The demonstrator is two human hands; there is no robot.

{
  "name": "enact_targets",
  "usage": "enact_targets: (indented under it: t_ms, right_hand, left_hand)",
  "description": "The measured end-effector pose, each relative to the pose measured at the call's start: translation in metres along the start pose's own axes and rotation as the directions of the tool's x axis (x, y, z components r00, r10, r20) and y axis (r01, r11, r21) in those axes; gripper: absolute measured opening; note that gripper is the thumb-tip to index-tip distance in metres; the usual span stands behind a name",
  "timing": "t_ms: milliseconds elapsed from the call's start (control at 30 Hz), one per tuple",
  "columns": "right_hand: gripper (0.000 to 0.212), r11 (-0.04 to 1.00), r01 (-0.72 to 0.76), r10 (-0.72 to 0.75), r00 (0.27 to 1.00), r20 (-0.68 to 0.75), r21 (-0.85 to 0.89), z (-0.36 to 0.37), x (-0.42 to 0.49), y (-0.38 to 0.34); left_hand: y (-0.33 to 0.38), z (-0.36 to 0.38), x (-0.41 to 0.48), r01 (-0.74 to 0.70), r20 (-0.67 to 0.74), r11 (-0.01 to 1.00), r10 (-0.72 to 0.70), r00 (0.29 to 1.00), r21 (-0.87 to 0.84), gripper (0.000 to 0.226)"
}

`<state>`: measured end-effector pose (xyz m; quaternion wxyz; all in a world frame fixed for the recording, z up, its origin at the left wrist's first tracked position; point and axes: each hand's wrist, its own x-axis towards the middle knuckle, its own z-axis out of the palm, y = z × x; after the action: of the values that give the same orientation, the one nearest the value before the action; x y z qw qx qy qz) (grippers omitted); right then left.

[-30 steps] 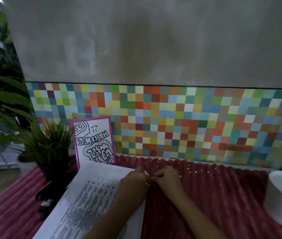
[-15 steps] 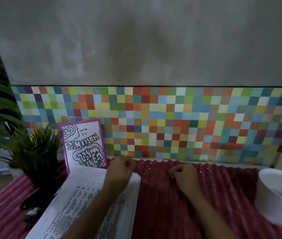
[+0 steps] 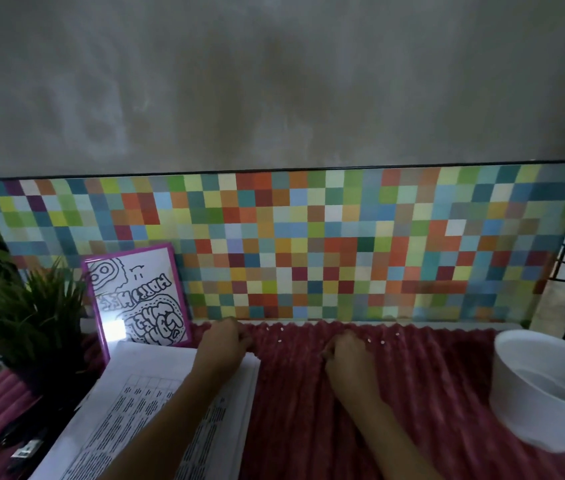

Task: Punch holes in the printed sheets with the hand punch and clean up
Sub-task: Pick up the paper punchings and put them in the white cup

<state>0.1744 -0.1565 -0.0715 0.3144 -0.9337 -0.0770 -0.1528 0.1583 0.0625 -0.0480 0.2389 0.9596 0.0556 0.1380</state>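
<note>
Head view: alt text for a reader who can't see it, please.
The left hand and right hand, fingers curled, rest on a ribbed red mat among scattered white paper dots; printed sheets lie left, a white bowl right.

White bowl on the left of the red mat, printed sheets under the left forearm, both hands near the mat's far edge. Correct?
No: the head view shows the white bowl on the right of the red mat. The printed sheets do lie under the left forearm; left hand and right hand are near the far edge.
</note>
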Motion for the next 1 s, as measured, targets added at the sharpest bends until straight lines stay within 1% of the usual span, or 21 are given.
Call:
enact_targets:
  t_ms: [67,167,233,300,367,467,533,600,633,700,800,833,900,933,1000]
  right_hand:
    - [0.015,0.998,-0.037,0.037,0.999,0.006,0.048,-0.003,0.002,0.001]
    - [0.015,0.966,-0.122,0.125,0.992,0.002,0.227,-0.011,0.004,0.002]
    - [0.016,0.937,-0.157,0.162,0.987,0.012,0.313,-0.019,0.006,0.002]
    - [0.021,0.910,-0.168,0.174,0.985,0.017,0.378,-0.032,0.009,-0.002]
    - [0.021,0.884,-0.145,0.176,0.984,-0.028,0.444,-0.060,0.014,-0.010]
    - [0.016,0.855,-0.053,0.151,0.977,-0.150,0.516,-0.126,0.019,-0.021]
    - [0.015,0.883,-0.009,0.121,0.970,-0.209,0.469,-0.171,0.020,-0.012]
    - [0.018,0.932,-0.027,0.104,0.975,-0.195,0.361,-0.208,0.022,0.014]
    - [0.023,0.955,-0.062,0.114,0.980,-0.166,0.291,-0.225,0.021,0.029]
    - [0.031,0.977,-0.154,0.168,0.981,-0.093,0.145,-0.250,0.017,0.060]
    - [0.031,0.967,-0.254,0.254,0.967,-0.005,-0.011,-0.271,0.005,0.094]
    - [0.029,0.962,-0.267,0.269,0.963,0.023,-0.049,-0.274,0.002,0.102]
    - [0.020,0.963,-0.252,0.259,0.964,0.063,-0.100,-0.275,-0.003,0.111]
    - [0.014,0.966,-0.230,0.240,0.967,0.082,-0.116,-0.275,-0.003,0.114]
    - [0.010,0.973,-0.192,0.206,0.972,0.112,-0.130,-0.273,-0.005,0.116]
  left_hand:
    - [0.001,-0.001,0.001,-0.013,0.024,0.999,0.012,1.000,0.036,0.041]
    - [0.005,-0.001,0.001,-0.033,0.059,0.995,0.028,0.998,0.095,0.028]
    - [0.009,-0.001,0.001,-0.047,0.061,0.989,0.039,0.997,0.138,0.026]
    - [0.013,-0.002,-0.001,-0.070,0.071,0.985,0.059,0.996,0.155,0.026]
    - [0.011,-0.003,0.001,-0.048,0.076,0.996,0.042,0.996,0.077,0.026]
    - [-0.001,-0.014,0.008,0.035,0.056,0.994,-0.029,0.998,-0.104,0.031]
    - [-0.005,-0.023,0.013,0.077,0.024,0.986,-0.074,0.997,-0.151,0.033]
    - [0.008,-0.029,0.013,0.067,-0.037,0.983,-0.075,0.997,-0.170,0.032]
    - [0.023,-0.031,0.011,0.017,-0.075,0.983,-0.032,0.997,-0.182,0.032]
    - [0.065,-0.026,0.007,-0.114,-0.102,0.968,0.093,0.990,-0.224,0.030]
    - [0.151,-0.006,-0.002,-0.308,-0.077,0.886,0.300,0.951,-0.347,0.023]
    - [0.181,0.003,-0.007,-0.364,-0.064,0.852,0.368,0.927,-0.377,0.021]
    - [0.236,0.021,-0.019,-0.430,-0.042,0.776,0.466,0.884,-0.462,0.016]
    - [0.257,0.031,-0.023,-0.444,-0.031,0.743,0.497,0.867,-0.502,0.013]
    - [0.289,0.049,-0.029,-0.459,-0.008,0.702,0.543,0.840,-0.545,0.008]
